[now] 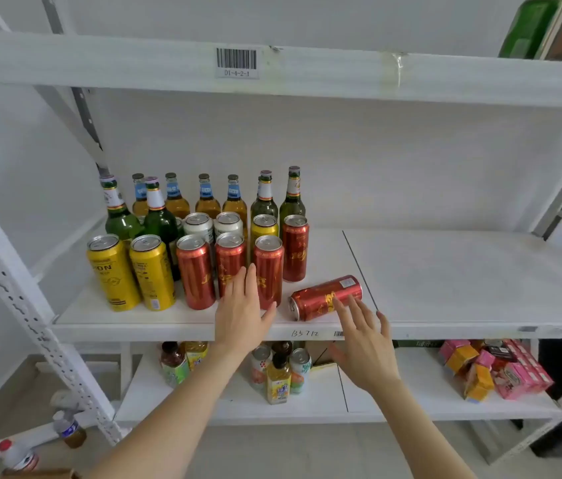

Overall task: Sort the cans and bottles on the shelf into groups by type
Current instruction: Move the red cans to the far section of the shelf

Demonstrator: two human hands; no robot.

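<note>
While a red can (326,298) lay toppled on the shelf (462,278), the right hand (364,344) hovered spread. The left hand (241,319) likewise.

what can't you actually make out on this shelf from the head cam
All head view:
1. White cans: mostly hidden behind the upright red cans; print unreadable.
2. Fallen red can: contact with the right hand unclear, fingers overlap it.
3. Green pack: cut off by the top edge.

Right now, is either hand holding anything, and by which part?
Nothing is held. The left hand is open before the upright red cans; the right hand is open, spread at the side of the fallen red can.
</note>
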